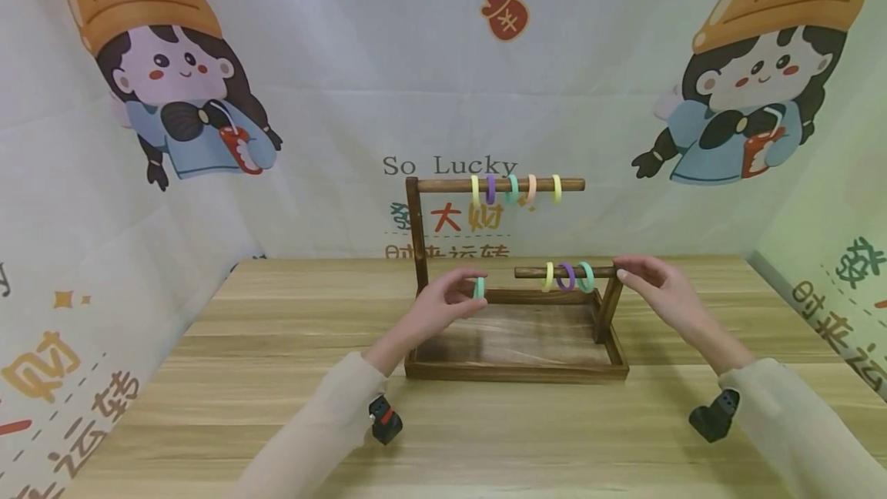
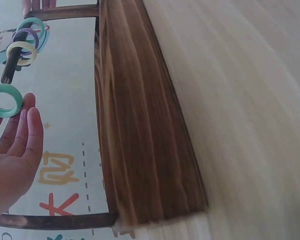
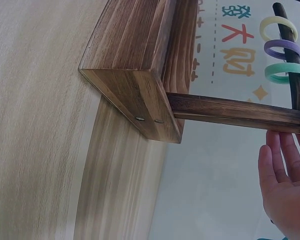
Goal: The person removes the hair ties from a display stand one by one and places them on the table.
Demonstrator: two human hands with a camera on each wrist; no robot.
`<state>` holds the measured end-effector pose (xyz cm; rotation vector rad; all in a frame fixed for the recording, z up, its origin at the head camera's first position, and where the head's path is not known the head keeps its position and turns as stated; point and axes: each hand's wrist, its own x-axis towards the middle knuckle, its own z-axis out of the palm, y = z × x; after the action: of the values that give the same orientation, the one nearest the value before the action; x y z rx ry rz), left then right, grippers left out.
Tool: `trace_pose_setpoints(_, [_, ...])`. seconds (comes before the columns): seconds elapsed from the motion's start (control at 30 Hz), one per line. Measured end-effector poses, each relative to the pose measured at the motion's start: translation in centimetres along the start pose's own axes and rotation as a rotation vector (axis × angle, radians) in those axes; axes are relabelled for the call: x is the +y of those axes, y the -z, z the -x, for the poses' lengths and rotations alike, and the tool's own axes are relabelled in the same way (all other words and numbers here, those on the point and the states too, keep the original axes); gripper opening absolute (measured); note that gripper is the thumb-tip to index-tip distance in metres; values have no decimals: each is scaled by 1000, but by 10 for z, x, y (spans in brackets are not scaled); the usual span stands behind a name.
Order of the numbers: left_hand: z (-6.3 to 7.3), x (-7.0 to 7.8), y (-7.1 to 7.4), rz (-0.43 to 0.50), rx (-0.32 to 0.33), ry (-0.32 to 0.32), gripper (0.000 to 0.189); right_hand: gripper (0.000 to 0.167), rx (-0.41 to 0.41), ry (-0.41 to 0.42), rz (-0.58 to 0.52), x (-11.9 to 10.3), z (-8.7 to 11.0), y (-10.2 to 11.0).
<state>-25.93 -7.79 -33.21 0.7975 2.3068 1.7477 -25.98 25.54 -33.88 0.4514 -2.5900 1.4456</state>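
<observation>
Between thumb and fingers my left hand (image 1: 449,300) pinches a mint green ring (image 2: 7,101), held just off the free end of the lower bar (image 1: 528,272). On that bar hang a yellow ring (image 1: 549,276), a purple ring (image 1: 566,276) and a mint green ring (image 1: 586,276). My right hand (image 1: 658,291) grips the top of the short post (image 1: 609,305) of the wooden rack (image 1: 513,373), thumb in front and fingers around its far side. In the right wrist view its fingers (image 3: 290,157) lie extended against the post.
The rack's upper bar (image 1: 571,185) carries several coloured rings and joins a tall post (image 1: 417,233) on the left. The rack's tray base stands on a wood-grain table (image 1: 277,345). A printed cloth (image 1: 333,114) hangs behind and at both sides.
</observation>
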Motion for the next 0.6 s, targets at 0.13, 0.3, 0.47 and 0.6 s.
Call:
trace_pose_setpoints(0.13, [1, -19, 6, -46, -33, -29, 42, 45, 1, 3, 3, 0, 0, 0])
trace_pose_setpoints(0.3, [7, -37, 12, -118, -53, -27, 41, 46, 0, 1, 2, -1, 0, 0])
trace_pose_setpoints(0.47, [19, -41, 18, -202, -55, -25, 37, 46, 1, 6, 3, -3, 1, 0])
trace_pose_setpoints(0.6, [29, -42, 22, -232, -81, -25, 37, 45, -1, 12, 6, -4, 1, 0])
